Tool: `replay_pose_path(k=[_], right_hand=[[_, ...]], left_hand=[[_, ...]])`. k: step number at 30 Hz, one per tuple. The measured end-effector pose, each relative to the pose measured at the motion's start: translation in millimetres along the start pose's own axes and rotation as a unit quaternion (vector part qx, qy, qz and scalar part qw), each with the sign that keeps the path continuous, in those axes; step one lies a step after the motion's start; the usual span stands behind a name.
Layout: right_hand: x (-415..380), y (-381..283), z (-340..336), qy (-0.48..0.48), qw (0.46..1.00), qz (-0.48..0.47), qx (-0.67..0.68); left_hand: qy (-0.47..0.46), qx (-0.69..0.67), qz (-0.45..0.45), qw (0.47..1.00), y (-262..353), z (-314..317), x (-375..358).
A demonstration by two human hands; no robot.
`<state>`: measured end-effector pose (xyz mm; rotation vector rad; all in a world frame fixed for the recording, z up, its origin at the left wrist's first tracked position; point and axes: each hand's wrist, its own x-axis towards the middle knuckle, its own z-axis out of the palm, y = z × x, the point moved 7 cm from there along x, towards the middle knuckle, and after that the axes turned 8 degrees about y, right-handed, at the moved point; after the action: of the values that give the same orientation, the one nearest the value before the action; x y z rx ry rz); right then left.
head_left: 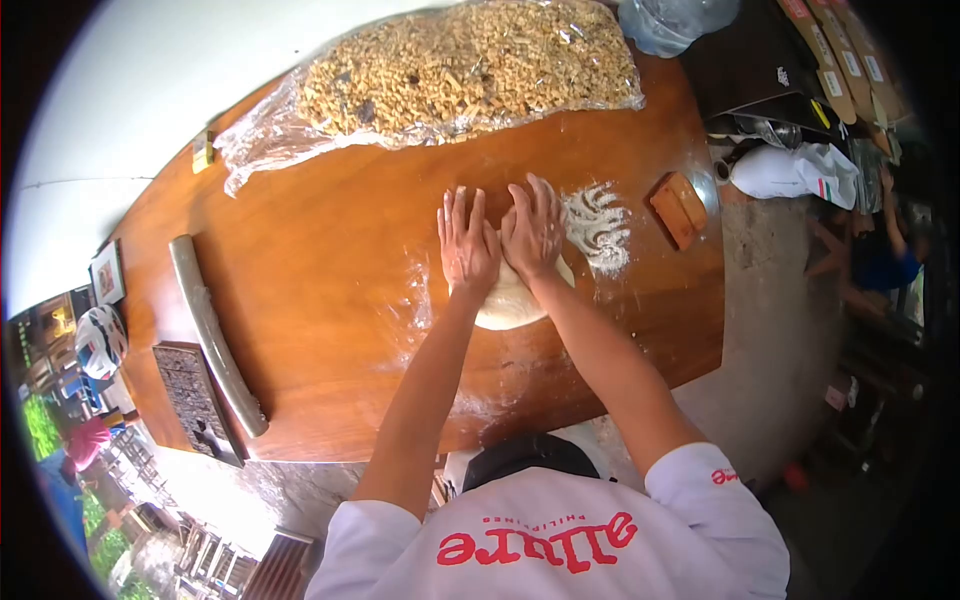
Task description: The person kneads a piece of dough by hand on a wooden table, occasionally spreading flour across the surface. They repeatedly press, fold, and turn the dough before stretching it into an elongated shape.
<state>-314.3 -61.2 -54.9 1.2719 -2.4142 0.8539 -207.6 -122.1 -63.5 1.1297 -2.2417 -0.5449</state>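
A pale round lump of dough [509, 306] lies on the wooden table [330, 290], partly covered by both hands. My left hand [468, 245] presses on its left side, with the fingers stretched forward. Beside it, my right hand [534, 230] rests on the dough's upper right, palm down and fingers extended. The two hands almost touch at the thumbs. White flour [600, 230] is streaked on the wood just right of my right hand. Fainter flour smears mark the surface left of and below the dough.
A clear plastic bag of small golden-brown pieces [470, 70] spans the table's far side. At the left lie a long grey rolling pin or tube [215, 330] and a dark carved board [198, 400]. A brown block [679, 210] sits near the right edge. A person [880, 250] is at far right.
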Motion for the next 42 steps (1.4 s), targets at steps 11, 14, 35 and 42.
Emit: replay_pose_path(k=[11, 14, 35, 42], right_hand=[[8.4, 107.7, -68.9, -0.03, 0.849, 0.302, 0.432], [-65.0, 77.9, -54.4, -0.094, 0.925, 0.219, 0.296], [-118.7, 128.8, -94.7, -0.014, 0.97, 0.201, -0.133], [-56.3, 86.9, -46.4, -0.075, 0.988, 0.121, 0.065]], left_hand=[[-0.066, -0.319, -0.194, 0.925, 7.3, -38.1, -135.1], [-0.045, -0.327, -0.24, 0.913, 7.7, -46.9, -177.9], [-0.069, -0.098, -0.088, 0.989, 23.5, -72.6, -142.5], [-0.061, -0.075, -0.181, 0.979, 2.4, -68.2, -158.0]])
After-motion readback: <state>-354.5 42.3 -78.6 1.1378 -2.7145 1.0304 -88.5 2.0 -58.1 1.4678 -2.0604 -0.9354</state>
